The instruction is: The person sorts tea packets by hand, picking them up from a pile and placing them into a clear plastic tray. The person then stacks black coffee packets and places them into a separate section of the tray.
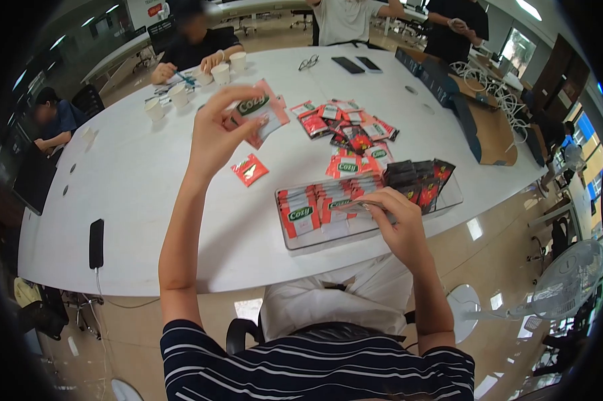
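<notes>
My left hand [222, 120] is raised over the table, its fingers closed on a red and white Cozy packet [265, 110]. Below it a single red packet [249, 170] lies on the white table. Over the clear tray [289, 242], my right hand [396, 217] pinches a thin packet [355, 206] seen nearly edge-on. Rows of Cozy packets [300, 215] stand in the tray's left and middle parts, with black and red packets [422, 184] at its right. Behind the tray lies a loose pile of red, white and black packets [358, 137].
Paper cups [220, 73] stand near a person in black [198, 47] across the table. Two phones [347, 65] and glasses [309, 63] lie at the back. An open cardboard box [485, 127] and white cables are at the right. Another phone [96, 244] lies front left.
</notes>
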A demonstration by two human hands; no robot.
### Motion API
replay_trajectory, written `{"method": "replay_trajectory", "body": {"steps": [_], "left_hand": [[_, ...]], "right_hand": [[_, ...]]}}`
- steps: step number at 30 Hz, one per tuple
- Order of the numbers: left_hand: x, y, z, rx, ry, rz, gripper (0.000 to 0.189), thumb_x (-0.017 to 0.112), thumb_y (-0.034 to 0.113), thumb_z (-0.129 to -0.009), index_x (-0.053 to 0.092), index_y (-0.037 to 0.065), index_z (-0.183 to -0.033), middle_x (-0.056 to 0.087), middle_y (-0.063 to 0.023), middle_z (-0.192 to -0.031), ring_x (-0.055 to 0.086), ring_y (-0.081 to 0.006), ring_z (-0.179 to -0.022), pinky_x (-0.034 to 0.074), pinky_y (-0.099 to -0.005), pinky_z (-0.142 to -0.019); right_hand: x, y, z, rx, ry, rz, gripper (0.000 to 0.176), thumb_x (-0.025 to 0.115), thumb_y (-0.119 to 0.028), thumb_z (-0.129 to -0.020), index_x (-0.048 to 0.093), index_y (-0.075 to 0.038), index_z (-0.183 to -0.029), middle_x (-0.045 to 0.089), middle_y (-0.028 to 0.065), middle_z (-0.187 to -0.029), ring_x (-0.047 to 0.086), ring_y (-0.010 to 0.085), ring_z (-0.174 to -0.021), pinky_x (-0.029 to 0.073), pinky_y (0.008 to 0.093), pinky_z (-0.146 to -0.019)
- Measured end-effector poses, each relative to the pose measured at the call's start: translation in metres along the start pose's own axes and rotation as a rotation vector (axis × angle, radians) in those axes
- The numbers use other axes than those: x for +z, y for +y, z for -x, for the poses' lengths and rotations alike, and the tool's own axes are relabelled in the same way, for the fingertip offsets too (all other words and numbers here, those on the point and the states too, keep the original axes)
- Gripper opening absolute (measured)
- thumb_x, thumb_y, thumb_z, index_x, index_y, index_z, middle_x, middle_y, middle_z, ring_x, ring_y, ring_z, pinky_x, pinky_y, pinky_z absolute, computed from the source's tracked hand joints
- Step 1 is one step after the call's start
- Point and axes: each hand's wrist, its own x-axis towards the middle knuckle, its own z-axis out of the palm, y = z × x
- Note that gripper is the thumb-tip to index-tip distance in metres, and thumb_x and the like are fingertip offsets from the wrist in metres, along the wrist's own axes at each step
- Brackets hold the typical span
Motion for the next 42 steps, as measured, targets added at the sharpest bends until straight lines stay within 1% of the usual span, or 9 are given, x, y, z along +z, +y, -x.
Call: {"method": "replay_trajectory", "body": {"steps": [4,7,9,16,23,34,35,39,42], "left_hand": [[0.011,0.017,0.005,0.005,-0.029,0.089,0.056,0.071,-0.007,-0.075,0.053,0.004,-0.127,0.049,-0.0106,-0.133,0.066,-0.0157,-0.086,0.058,-0.0236,-0.067],[0.014,0.013,0.007,-0.043,-0.111,0.068,0.056,0.071,-0.003,-0.076,0.052,0.004,-0.128,0.059,-0.0113,-0.115,0.066,-0.0142,-0.083,0.058,-0.026,-0.066],[0.017,0.016,0.009,-0.067,-0.156,0.046,0.049,0.071,0.001,-0.078,0.054,0.001,-0.124,0.065,-0.0082,-0.094,0.065,-0.0116,-0.077,0.055,-0.0255,-0.065],[0.018,0.013,0.013,-0.149,-0.213,-0.057,0.039,0.073,0.007,-0.08,0.057,-0.006,-0.113,0.066,-0.0076,-0.08,0.066,-0.0114,-0.069,0.052,-0.0233,-0.066],[0.023,0.007,0.011,-0.19,-0.265,-0.058,0.043,0.074,0.012,-0.08,0.056,-0.008,-0.114,0.066,-0.009,-0.077,0.066,-0.0113,-0.069,0.051,-0.024,-0.066],[0.029,0.017,0.016,-0.297,-0.321,0.045,0.044,0.075,0.01,-0.079,0.056,-0.004,-0.116,0.065,-0.0068,-0.081,0.065,-0.0095,-0.068,0.051,-0.0237,-0.059],[0.029,0.01,0.016,-0.038,-0.315,-0.141,0.039,0.075,0.01,-0.078,0.058,-0.003,-0.11,0.066,-0.005,-0.08,0.065,-0.0089,-0.068,0.051,-0.0238,-0.056],[0.043,0.025,0.026,-0.056,-0.437,-0.093,0.028,0.074,0.015,-0.079,0.061,0.001,-0.098,0.067,-0.0087,-0.07,0.067,-0.013,-0.059,0.051,-0.0255,-0.052],[0.06,0.037,0.035,-0.033,-0.539,-0.138,0.024,0.072,0.014,-0.08,0.06,0.002,-0.096,0.067,-0.0071,-0.07,0.067,-0.014,-0.055,0.051,-0.0247,-0.05]], "right_hand": [[0.018,-0.007,-0.001,-0.083,-0.333,0.128,0.012,0.063,-0.012,-0.081,0.063,-0.009,-0.093,0.063,0.0068,-0.085,0.059,0.0253,-0.082,0.046,0.0355,-0.073],[0.046,-0.005,-0.002,-0.203,-0.382,0.237,0.013,0.065,-0.015,-0.078,0.06,-0.009,-0.088,0.061,0.0044,-0.08,0.056,0.0228,-0.081,0.045,0.0347,-0.072],[0.066,0.002,-0.01,-0.256,-0.372,0.261,0.016,0.066,-0.016,-0.077,0.06,-0.008,-0.089,0.061,0.004,-0.08,0.056,0.023,-0.081,0.044,0.0342,-0.072],[0.072,-0.008,-0.028,-0.35,-0.004,0.297,0.02,0.07,-0.02,-0.073,0.059,-0.006,-0.081,0.058,0.0066,-0.072,0.055,0.0234,-0.076,0.043,0.036,-0.067],[0.057,-0.004,-0.008,0.009,-0.891,0.187,0.038,0.056,-0.042,-0.09,0.068,-0.007,-0.098,0.065,0.0104,-0.093,0.061,0.0291,-0.091,0.049,0.0396,-0.077],[0.066,0.004,-0.002,-0.124,-0.618,0.094,0.04,0.055,-0.044,-0.09,0.067,-0.007,-0.098,0.065,0.0113,-0.1,0.063,0.0297,-0.09,0.05,0.0406,-0.075],[0.062,0.004,-0.002,-0.135,-0.592,0.084,0.039,0.056,-0.043,-0.09,0.066,-0.007,-0.098,0.065,0.0114,-0.099,0.063,0.0297,-0.088,0.05,0.0406,-0.074],[0.031,-0.001,0.002,0.248,-0.333,-0.144,0.025,0.07,-0.014,-0.083,0.063,-0.006,-0.105,0.066,0.007,-0.096,0.063,0.0159,-0.082,0.048,0.0268,-0.067],[0.028,-0.007,0.009,0.287,0.088,-0.327,0.034,0.075,-0.013,-0.078,0.06,-0.005,-0.107,0.066,0.0053,-0.087,0.061,0.0138,-0.073,0.047,0.0262,-0.062]]}}
